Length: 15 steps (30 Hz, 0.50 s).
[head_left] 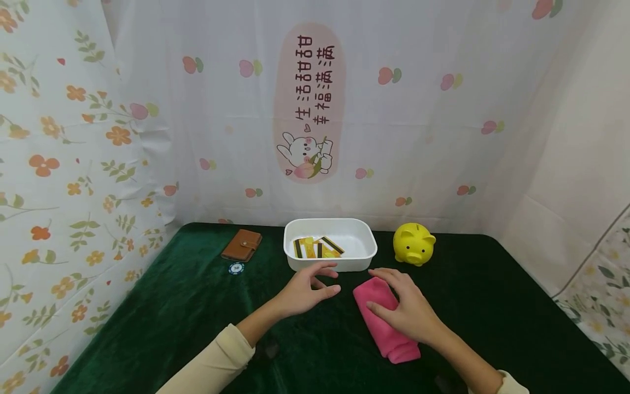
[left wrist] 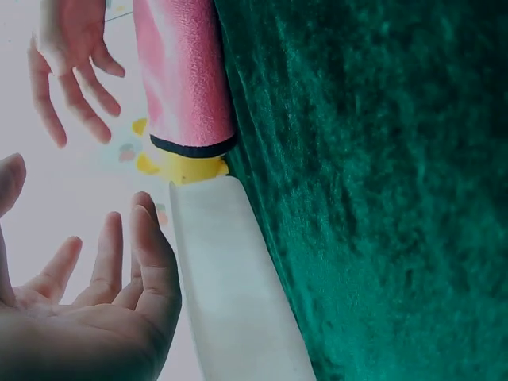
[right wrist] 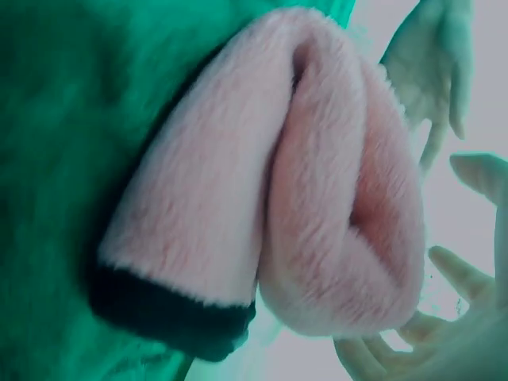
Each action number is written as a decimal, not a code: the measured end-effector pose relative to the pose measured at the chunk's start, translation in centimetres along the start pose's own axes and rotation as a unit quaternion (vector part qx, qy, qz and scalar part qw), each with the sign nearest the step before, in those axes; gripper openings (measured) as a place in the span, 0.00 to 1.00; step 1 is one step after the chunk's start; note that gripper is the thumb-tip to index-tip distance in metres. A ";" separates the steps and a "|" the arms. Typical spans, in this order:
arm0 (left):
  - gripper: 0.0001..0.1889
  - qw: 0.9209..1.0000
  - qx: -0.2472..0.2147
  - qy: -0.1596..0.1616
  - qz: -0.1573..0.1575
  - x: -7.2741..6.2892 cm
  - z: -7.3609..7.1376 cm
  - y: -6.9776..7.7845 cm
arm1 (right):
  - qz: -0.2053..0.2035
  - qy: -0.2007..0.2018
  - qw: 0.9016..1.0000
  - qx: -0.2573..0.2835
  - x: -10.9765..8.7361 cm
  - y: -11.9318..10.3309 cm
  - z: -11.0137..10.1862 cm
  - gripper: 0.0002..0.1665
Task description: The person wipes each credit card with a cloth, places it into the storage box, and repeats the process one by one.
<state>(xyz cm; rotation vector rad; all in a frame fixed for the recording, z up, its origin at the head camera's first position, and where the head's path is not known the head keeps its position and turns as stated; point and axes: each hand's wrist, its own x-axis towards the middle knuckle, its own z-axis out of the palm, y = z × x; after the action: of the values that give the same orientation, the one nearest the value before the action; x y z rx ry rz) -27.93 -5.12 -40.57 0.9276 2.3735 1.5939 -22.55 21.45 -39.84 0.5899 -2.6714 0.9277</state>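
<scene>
A folded pink plush cloth lies on the green table cover, its dark edging showing in the right wrist view. Over it hovers my right hand, thumb and fingers spread and gently bent, holding nothing; the right wrist view shows these fingers beside the cloth's folded end. My left hand is held in the air in front of the white tray, with loosely bent fingers and nothing in them. Several gold cards with black stripes lie in the tray.
A yellow piggy bank stands right of the tray. Left of it lie a brown wallet and a blue-and-white poker chip marked 50. A printed curtain hangs behind the table.
</scene>
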 end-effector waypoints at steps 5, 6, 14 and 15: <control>0.29 1.000 0.010 -0.007 0.000 -0.4 -0.1 0.2 | 0.008 -0.062 0.996 0.063 0.1 -0.6 0.3 0.37; 0.29 1.000 0.011 -0.011 0.003 -0.4 0.0 0.3 | 0.009 -0.070 0.995 0.070 0.1 -0.7 0.3 0.37; 0.26 1.000 -0.013 -0.012 0.020 -0.6 0.2 1.2 | -0.032 -0.046 0.994 0.091 0.1 -1.2 0.1 0.31; 0.26 1.000 -0.014 -0.009 0.020 -0.7 0.2 1.3 | -0.040 -0.038 0.994 0.097 0.1 -1.3 0.1 0.30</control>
<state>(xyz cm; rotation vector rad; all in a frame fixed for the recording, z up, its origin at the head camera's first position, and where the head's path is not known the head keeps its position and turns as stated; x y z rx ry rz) -26.79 -5.00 -39.72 0.9865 2.3283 1.6230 -22.02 20.45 -39.18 0.7821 -2.6198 1.1716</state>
